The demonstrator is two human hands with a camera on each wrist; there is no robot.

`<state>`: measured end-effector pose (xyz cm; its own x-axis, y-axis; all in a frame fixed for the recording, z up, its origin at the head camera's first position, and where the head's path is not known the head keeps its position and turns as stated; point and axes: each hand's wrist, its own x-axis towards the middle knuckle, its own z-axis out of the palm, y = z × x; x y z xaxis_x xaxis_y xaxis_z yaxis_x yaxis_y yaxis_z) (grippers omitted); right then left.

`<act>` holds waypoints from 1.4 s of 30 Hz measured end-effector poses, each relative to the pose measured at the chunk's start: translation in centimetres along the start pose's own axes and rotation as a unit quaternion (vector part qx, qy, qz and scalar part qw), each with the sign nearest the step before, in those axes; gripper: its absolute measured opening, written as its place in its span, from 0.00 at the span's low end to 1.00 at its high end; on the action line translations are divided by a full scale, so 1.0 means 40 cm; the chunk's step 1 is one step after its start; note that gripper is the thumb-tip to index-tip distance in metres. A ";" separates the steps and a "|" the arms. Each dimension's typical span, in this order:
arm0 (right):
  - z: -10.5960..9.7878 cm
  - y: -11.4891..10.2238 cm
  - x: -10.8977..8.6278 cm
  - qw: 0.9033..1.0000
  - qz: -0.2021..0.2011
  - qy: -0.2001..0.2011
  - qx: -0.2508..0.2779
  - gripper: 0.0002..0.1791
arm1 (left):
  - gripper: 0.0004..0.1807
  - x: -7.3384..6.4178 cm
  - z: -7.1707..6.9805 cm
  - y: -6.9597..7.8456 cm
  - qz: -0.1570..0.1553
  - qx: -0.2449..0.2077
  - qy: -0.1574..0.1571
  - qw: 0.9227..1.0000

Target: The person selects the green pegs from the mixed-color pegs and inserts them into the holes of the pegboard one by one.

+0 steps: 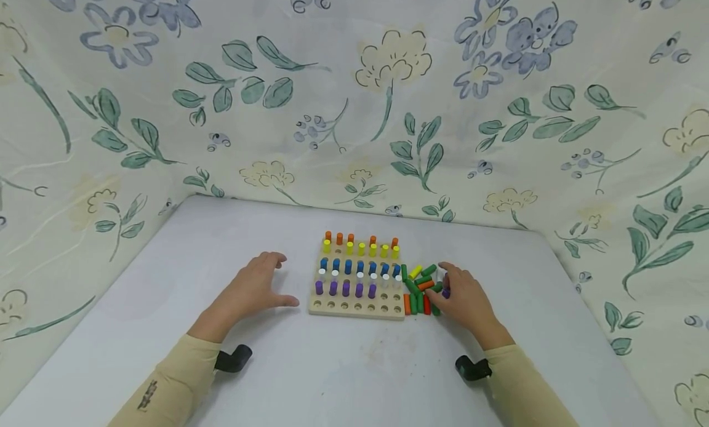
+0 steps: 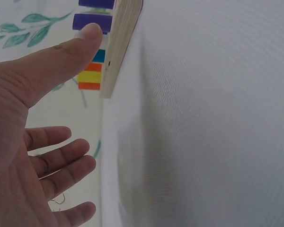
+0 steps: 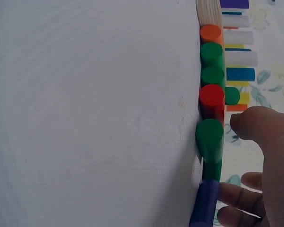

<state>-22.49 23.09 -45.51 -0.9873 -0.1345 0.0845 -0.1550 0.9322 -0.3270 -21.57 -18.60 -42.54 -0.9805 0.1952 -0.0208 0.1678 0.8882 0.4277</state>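
Observation:
A wooden pegboard [image 1: 357,314] stands on the table with rows of orange, yellow, blue, white and purple pegs [image 1: 346,288] upright in it. Its front row of holes has no pegs. Left of the board, my left hand [image 1: 252,288] is held with thumb and fingers spread, holding nothing. Loose pegs, mostly green [image 1: 412,287], with some orange, red and yellow, lie against the board's right side. Over their right end reaches my right hand [image 1: 465,298], thumb and fingers apart. Its fingertips are at a loose purple peg [image 3: 204,203]; whether they touch it is unclear.
The white table [image 1: 266,378] runs back to a floral cloth [image 1: 332,107] that hangs behind and at both sides. A black curved piece [image 1: 234,358] shows at the left wrist, and a similar black piece [image 1: 472,368] at the right.

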 end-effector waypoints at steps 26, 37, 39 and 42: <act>0.009 -0.009 0.013 1.000 0.017 -0.011 0.002 0.38 | 0.59 0.007 0.039 0.021 0.026 0.007 -0.008 1.000; 0.011 -0.022 0.015 0.999 0.035 -0.006 -0.001 0.38 | 0.59 0.008 0.046 0.024 0.028 0.016 -0.002 0.999; 0.011 -0.024 0.014 0.999 0.037 -0.005 0.001 0.37 | 0.59 0.007 0.046 0.023 0.026 0.015 -0.001 1.000; 0.011 -0.026 0.013 0.999 0.037 -0.003 0.003 0.37 | 0.59 0.006 0.046 0.024 0.027 0.014 -0.001 1.000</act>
<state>-22.87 21.92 -45.54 -0.9963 -0.0664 0.0539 -0.0807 0.9379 -0.3373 -21.47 -16.94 -43.81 -0.9699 0.2434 -0.0013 0.2223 0.8880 0.4025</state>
